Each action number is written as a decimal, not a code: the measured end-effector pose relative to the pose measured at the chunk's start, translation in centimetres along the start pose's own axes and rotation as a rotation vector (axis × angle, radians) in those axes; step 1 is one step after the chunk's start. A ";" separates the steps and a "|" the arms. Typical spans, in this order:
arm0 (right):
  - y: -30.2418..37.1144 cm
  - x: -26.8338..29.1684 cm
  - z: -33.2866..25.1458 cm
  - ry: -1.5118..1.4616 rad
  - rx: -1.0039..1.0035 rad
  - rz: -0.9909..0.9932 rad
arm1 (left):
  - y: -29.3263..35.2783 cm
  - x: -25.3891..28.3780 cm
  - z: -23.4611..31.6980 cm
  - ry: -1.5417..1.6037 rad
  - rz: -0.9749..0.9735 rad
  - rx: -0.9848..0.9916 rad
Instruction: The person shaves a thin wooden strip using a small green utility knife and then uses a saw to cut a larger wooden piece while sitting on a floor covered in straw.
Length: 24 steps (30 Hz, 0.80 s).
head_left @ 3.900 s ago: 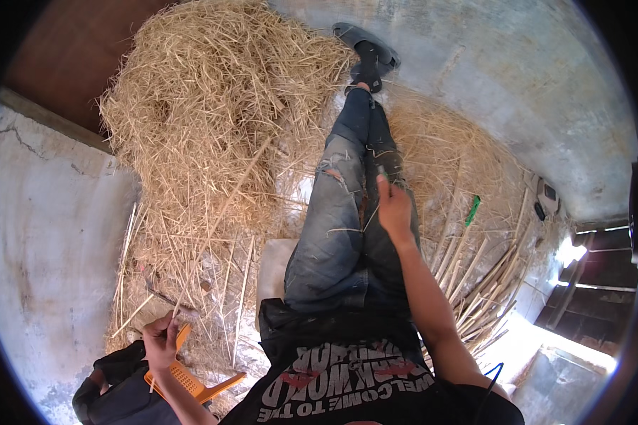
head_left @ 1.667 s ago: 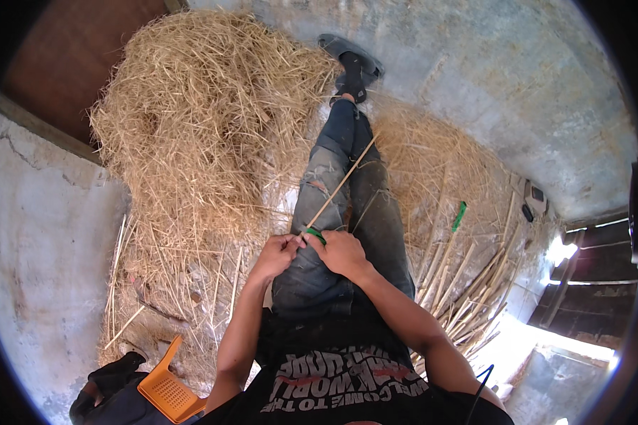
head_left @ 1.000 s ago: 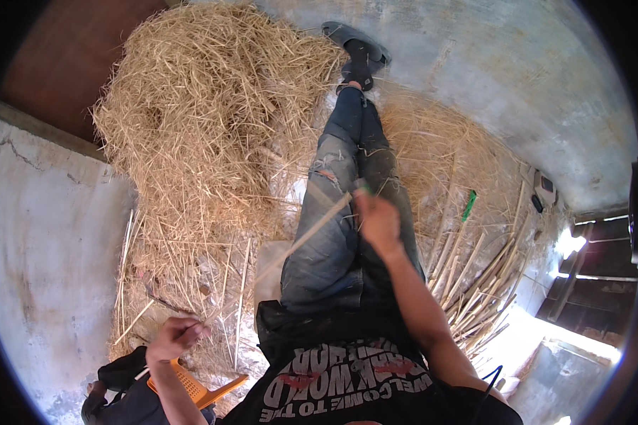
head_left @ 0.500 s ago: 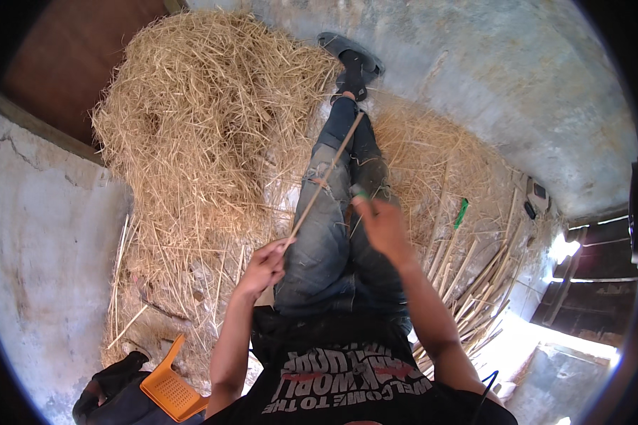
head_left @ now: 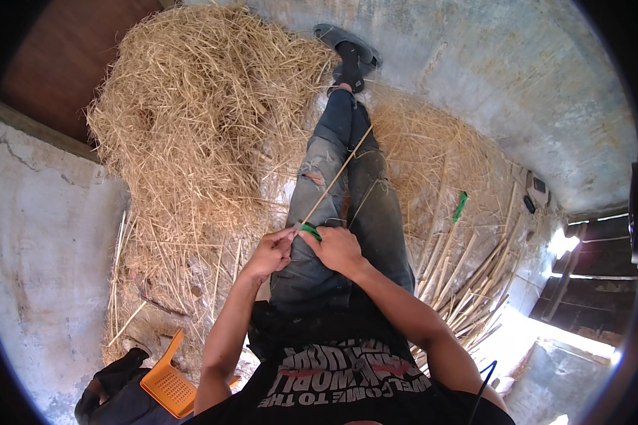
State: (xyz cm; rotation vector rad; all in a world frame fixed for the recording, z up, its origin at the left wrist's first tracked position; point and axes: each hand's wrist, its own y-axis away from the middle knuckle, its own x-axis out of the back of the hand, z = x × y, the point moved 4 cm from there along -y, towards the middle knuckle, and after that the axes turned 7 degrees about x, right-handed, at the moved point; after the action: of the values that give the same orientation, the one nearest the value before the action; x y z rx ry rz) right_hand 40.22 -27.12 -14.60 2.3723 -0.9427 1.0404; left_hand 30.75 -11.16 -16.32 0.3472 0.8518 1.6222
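Half a second ago the hands were apart along the stalk; now the right hand (head_left: 337,249) has come back to meet the left hand (head_left: 271,253) over the lap. Both hands pinch the near end of a long straw stalk (head_left: 337,175), fingers closed around it. A small green tool (head_left: 310,231) peeks out between the thumbs, and it is too small to tell which hand grips it.

The stalk runs from the hands up along the jeans (head_left: 333,205), toward the black shoe (head_left: 351,57). To the left of the jeans sits a big loose straw pile (head_left: 191,127). To the right of the jeans lie many straight cleaned stalks (head_left: 461,276) and another green tool (head_left: 460,207). Behind the jeans, near the left elbow, is an orange plastic scoop (head_left: 166,379).

It looks like some stalks are done, this one is in the works, and a big pile is left.
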 end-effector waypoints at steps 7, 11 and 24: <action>-0.2 -0.5 -0.2 0.029 -0.011 0.059 | 5.4 2.1 1.3 -0.170 0.070 0.034; -0.8 1.1 4.2 -0.008 -0.155 0.162 | 13.3 5.5 -0.2 -0.290 0.114 0.172; -3.9 18.7 12.5 -0.037 -0.365 0.617 | 17.7 9.6 -4.3 -0.017 0.183 -0.038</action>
State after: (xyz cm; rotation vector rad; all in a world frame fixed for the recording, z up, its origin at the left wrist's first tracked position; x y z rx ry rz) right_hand 58.54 -39.50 -8.97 1.8383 -1.7748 0.9149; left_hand 12.77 -3.93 -9.22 0.4213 0.7933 1.8002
